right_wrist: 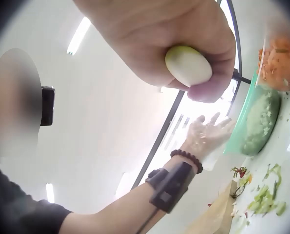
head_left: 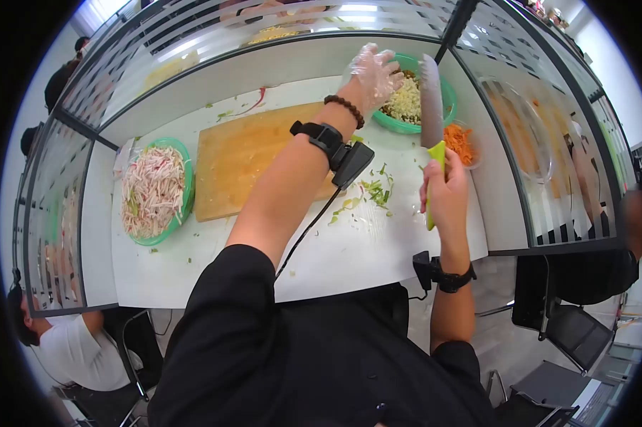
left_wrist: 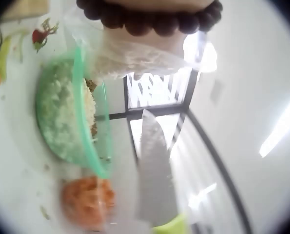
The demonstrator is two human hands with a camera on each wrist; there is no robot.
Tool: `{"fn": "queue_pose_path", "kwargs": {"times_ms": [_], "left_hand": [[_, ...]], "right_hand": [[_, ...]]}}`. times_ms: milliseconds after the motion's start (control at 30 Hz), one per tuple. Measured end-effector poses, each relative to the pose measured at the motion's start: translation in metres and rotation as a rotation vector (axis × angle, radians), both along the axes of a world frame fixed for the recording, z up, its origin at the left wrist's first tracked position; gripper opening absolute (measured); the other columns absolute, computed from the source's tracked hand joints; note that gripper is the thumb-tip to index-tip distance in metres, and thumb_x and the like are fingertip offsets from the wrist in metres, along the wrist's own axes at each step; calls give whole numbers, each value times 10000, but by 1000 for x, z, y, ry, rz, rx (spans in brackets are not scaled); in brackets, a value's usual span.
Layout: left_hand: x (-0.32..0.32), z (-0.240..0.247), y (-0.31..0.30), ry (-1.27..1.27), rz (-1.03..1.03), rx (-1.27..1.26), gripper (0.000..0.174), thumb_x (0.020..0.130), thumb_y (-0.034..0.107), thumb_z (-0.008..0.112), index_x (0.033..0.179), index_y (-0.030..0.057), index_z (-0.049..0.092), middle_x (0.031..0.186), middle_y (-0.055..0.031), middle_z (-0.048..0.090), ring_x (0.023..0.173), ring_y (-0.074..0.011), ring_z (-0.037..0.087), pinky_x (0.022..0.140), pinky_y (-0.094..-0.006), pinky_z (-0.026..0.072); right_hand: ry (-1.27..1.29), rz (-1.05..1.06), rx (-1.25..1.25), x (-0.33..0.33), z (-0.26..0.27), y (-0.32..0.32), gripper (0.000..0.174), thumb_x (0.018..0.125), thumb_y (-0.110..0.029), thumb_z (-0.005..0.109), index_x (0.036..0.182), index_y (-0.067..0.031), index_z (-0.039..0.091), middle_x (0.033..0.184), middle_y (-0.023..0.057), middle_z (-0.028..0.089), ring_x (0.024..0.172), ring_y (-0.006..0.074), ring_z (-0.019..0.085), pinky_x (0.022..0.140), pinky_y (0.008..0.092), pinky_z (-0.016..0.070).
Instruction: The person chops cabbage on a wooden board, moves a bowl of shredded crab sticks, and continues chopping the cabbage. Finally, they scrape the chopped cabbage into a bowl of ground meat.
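Observation:
My left hand (head_left: 376,77), in a clear plastic glove, is raised at the left rim of a green bowl (head_left: 398,127), its fingers spread and holding nothing. Finely chopped pale pieces (head_left: 405,102) lie in that bowl over something brown. My bare right hand (head_left: 447,193) grips the light-green handle (right_wrist: 189,66) of a kitchen knife (head_left: 430,107). The broad blade points away from me and overlaps the bowl's right side in the head view; small bits cling to it. In the left wrist view the knife (left_wrist: 155,170) stands beside the bowl (left_wrist: 78,112).
A wooden cutting board (head_left: 257,153) lies left of centre. Further left stands a green basket (head_left: 188,188) heaped with pale shreds (head_left: 152,191). Shredded carrot (head_left: 459,144) fills a clear container by the right partition. Green scraps (head_left: 378,188) litter the white table (head_left: 349,256).

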State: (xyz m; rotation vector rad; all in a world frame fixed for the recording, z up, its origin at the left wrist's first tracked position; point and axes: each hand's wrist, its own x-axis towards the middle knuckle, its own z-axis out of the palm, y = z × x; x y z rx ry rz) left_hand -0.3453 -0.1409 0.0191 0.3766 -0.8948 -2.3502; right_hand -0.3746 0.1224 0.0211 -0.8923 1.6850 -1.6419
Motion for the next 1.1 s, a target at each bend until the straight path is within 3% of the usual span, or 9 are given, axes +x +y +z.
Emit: {"fn": "queue_pose_path", "kwargs": {"times_ms": [100, 333, 500, 700, 867, 900, 967, 1067, 1100], "left_hand": [[-4, -6, -4, 167, 3, 134, 760, 1025, 540, 243, 1533, -16, 144, 1523, -294, 296, 1367, -435, 364, 1166, -485, 275], [6, -3, -2, -94, 157, 0, 839, 998, 607, 253, 1458, -94, 246, 1385, -342, 432, 1200, -427, 533, 970, -486, 502], [-7, -1, -11, -169, 224, -86, 808, 1002, 595, 224, 1475, -59, 245, 1430, -308, 386, 1250, -411, 477, 1026, -472, 432], [-16, 2, -10, -10, 140, 59, 775, 1008, 581, 189, 1496, -18, 245, 1485, -267, 331, 1311, -391, 409, 1093, -455, 348], [-21, 2, -10, 146, 47, 158, 751, 1012, 569, 160, 1514, 16, 244, 1530, -232, 285, 1361, -374, 353, 1149, -441, 278], [-13, 16, 2, 23, 57, 94, 758, 1012, 573, 160, 1493, 5, 305, 1486, -237, 387, 1311, -377, 428, 1123, -447, 333], [-43, -58, -55, 70, 62, -465, 758, 1013, 579, 150, 1496, 6, 264, 1488, -232, 335, 1297, -384, 411, 1116, -467, 325], [-3, 14, 0, -19, -70, -75, 773, 1011, 576, 112, 1557, 31, 79, 1619, -227, 62, 1446, -385, 214, 1195, -464, 178], [-6, 5, -4, -47, -68, -247, 777, 1010, 582, 116, 1556, 29, 97, 1611, -229, 104, 1435, -383, 234, 1192, -464, 183]], "right_hand": [[-79, 107, -75, 13, 4, -6, 331, 1004, -151, 499, 1286, 20, 472, 750, 20, 517, 467, 65, 480, 357, 232, 382], [-274, 273, -75, 17, 5, -8, 364, 1011, -178, 477, 1314, 23, 463, 746, 32, 525, 441, 100, 493, 349, 245, 379], [-227, 170, -40, 8, -15, -21, 329, 1006, -162, 468, 1278, 24, 465, 751, 34, 523, 442, 102, 492, 346, 252, 386], [-342, 187, -102, 16, 3, -13, 325, 1007, -159, 462, 1283, 12, 450, 773, 37, 521, 458, 97, 494, 337, 254, 390], [-318, 94, -45, -1, -23, -25, 302, 1005, -182, 469, 1252, -8, 468, 766, 32, 507, 450, 90, 475, 332, 236, 380], [-302, 52, -32, -3, -25, -26, 290, 1004, -190, 471, 1234, -15, 479, 762, 29, 502, 449, 86, 470, 330, 229, 374], [-331, 88, -71, 4, -11, -22, 279, 1003, -192, 470, 1221, -17, 480, 764, 30, 503, 449, 88, 466, 331, 229, 375], [-385, 171, -60, 16, -7, -19, 266, 1004, -183, 458, 1211, -18, 477, 762, 32, 501, 448, 88, 464, 331, 232, 376], [-378, 120, -54, 13, -15, -21, 265, 1003, -181, 462, 1212, -18, 472, 767, 31, 501, 450, 90, 469, 333, 238, 381]]}}
